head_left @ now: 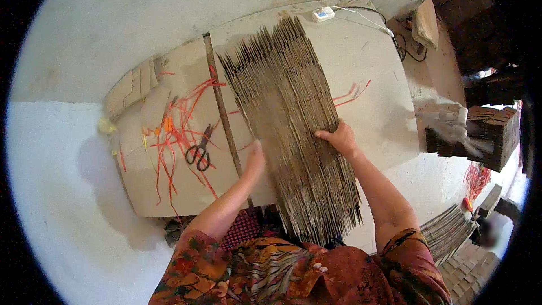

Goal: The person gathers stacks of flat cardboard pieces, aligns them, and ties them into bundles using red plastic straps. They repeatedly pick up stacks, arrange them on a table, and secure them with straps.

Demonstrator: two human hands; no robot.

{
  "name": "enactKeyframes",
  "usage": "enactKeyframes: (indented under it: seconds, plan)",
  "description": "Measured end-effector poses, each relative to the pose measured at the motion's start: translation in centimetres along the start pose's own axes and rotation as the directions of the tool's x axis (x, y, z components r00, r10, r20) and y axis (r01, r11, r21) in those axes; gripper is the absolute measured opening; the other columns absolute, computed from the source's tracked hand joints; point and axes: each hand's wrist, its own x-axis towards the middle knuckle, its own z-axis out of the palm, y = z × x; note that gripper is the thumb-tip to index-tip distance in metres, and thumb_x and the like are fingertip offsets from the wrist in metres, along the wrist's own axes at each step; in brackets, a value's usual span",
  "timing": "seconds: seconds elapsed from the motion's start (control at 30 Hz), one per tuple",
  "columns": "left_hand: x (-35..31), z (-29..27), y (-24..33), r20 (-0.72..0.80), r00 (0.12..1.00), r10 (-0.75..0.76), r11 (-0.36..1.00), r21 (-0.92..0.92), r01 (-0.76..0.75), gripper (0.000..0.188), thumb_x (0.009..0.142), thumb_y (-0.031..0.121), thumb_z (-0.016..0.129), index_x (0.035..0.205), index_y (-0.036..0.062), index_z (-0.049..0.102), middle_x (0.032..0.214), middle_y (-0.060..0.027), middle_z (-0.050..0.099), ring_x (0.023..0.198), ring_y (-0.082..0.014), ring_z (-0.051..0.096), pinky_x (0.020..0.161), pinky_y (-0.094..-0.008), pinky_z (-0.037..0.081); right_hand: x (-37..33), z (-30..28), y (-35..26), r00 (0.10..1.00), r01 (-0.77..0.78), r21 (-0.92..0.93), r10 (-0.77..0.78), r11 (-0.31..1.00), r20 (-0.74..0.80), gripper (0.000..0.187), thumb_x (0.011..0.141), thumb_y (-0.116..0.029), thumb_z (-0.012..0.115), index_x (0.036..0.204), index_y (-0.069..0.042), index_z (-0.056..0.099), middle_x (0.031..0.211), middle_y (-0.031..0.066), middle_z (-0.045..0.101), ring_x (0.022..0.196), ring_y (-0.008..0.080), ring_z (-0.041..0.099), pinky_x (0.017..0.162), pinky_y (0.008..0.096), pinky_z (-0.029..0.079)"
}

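A long row of thin brown cardboard pieces (288,113), packed on edge with ragged ends, lies across the table in front of me. My right hand (342,139) grips the row's right side, its thumb laid over the top edges; the other fingers are mostly hidden. At the opposite side, my left hand (257,159) is against or very near the row, seen edge-on and smeared by motion, so its fingers cannot be made out. Black-handled scissors (199,152) lie left of that hand, among tangled red plastic strips (179,118).
The pale table (372,130) has a dark seam (222,107) left of the row. A white box with a cable (323,14) sits at its far edge. Stacked dark cardboard (491,135) stands at the right, with a cardboard bundle (449,231) below and red strips (477,179) nearby.
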Motion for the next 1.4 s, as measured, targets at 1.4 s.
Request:
enactKeyframes:
  seconds: [1.4]
  plan:
    - [7.8,-10.8,12.6,-0.077,0.598,0.798,0.282,0.925,-0.257,0.059,0.079,0.010,0.055,0.133,0.0223,0.037,0.145,-0.0066,0.017,0.129,-0.0373,0.022,0.100,-0.0477,0.029,0.7,1.1,0.1,0.993,0.000,-0.018,-0.002,1.000,-0.119,0.063,0.057,-0.038,0.079,0.099,0.002,0.055,0.089,0.0184,0.064,0.084,0.0292,0.062,0.075,0.0371,0.048]
